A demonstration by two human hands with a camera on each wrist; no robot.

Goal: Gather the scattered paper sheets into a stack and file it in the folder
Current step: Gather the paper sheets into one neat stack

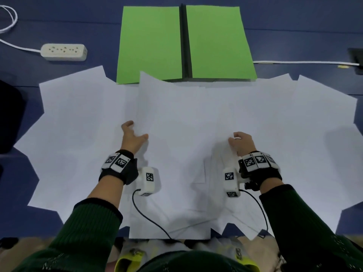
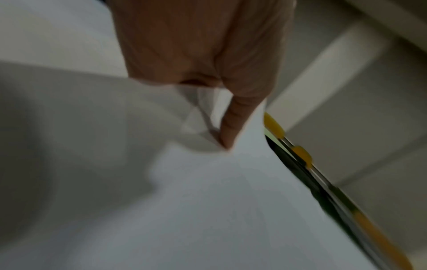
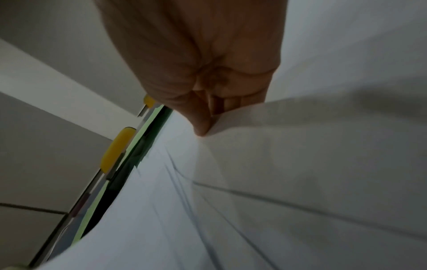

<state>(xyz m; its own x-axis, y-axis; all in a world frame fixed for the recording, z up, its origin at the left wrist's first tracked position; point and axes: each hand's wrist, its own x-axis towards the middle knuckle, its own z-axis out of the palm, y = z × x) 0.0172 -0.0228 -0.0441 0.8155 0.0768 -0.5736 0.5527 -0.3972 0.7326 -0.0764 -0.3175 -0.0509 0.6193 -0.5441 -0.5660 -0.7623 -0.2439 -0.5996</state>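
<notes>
Several white paper sheets [image 1: 186, 118] lie spread and overlapping across the blue table [image 1: 294, 32]. Beyond them a green folder [image 1: 153, 46] with a black spine lies open and flat, its near edge under the papers. My left hand [image 1: 137, 130] is at the left edge of a middle sheet with its fingers curled. In the left wrist view its thumb [image 2: 228, 127] presses on paper while a raised sheet [image 2: 80, 113] hides the fingers. My right hand [image 1: 234, 138] curls on a sheet edge to the right. Its thumb [image 3: 201, 126] meets a lifted sheet [image 3: 312, 137] against the fingers.
A white power strip [image 1: 63, 52] with its cord lies at the back left. A white cable [image 1: 304, 62] runs to a black item [image 1: 356, 59] at the right edge. A dark object [image 1: 9, 118] sits at the left edge. Wrist camera cords trail over the near papers.
</notes>
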